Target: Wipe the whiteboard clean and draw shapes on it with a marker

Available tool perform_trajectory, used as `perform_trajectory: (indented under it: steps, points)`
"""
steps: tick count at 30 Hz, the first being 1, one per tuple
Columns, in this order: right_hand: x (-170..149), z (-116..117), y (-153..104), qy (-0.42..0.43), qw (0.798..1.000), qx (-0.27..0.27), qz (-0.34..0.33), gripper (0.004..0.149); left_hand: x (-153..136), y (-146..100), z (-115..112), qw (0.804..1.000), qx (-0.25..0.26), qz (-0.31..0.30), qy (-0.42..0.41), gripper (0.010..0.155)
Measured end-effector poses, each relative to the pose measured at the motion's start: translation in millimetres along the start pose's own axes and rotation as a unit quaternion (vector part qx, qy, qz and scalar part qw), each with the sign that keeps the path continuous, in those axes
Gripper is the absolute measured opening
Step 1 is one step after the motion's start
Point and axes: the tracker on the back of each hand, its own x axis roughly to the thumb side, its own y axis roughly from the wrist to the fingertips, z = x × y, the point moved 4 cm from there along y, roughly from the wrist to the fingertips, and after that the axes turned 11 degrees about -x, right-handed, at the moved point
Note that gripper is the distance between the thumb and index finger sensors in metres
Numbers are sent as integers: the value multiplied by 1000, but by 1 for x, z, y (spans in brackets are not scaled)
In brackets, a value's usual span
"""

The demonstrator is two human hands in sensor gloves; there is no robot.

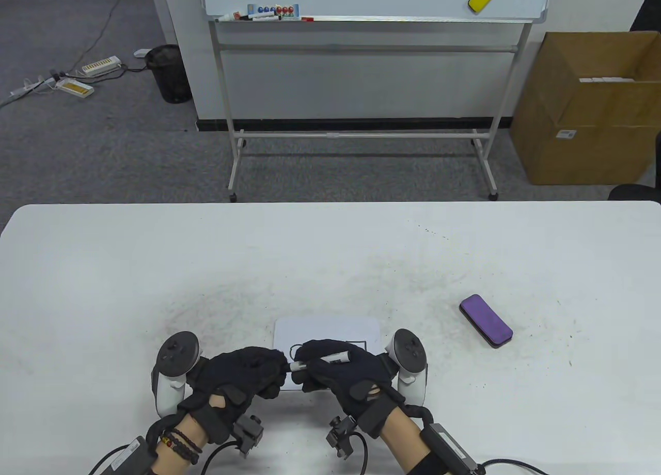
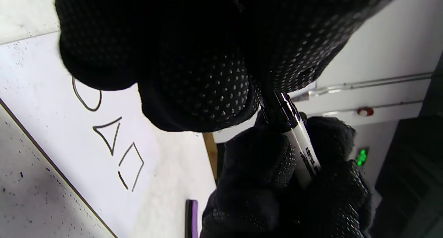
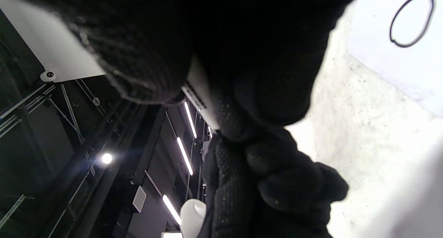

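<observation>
With a circle, triangle and diamond drawn on the small whiteboard (image 1: 326, 328), the marker (image 1: 320, 362) is gripped by the right hand (image 1: 338, 374) while its cap end is pinched by the left hand (image 1: 242, 374), apparently for recapping.

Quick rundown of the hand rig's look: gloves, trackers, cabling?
Both the left hand and right hand wear black knit gloves with dotted grip texture on the fingers. White-and-grey trackers sit on the hand backs, black wrist cameras and cables below. Beaded bracelets on the left wrist.
</observation>
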Motion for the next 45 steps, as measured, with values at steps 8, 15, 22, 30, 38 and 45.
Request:
perform_trajectory:
  steps: [8, 15, 22, 30, 38, 45]
  points:
    - [23, 2, -3, -32, 999, -3, -38, 55, 9, 2, 0, 999, 0, -36, 18, 40]
    - [44, 0, -9, -142, 983, -55, -107, 61, 11, 5, 2, 997, -18, -50, 59, 44]
    - [96, -37, -22, -263, 932, -141, -206, 59, 29, -12, 14, 974, 71, -46, 211, 57]
    - [134, -158, -35, -475, 798, -317, -191, 55, 57, -23, 8, 900, 101, -49, 422, 61]
    - [102, -282, -21, -617, 681, -393, -30, 57, 37, -20, -12, 852, 80, -21, 517, 63]
    - [70, -350, -14, -687, 590, -413, 96, 57, 18, -9, -13, 842, 50, 4, 537, 64]
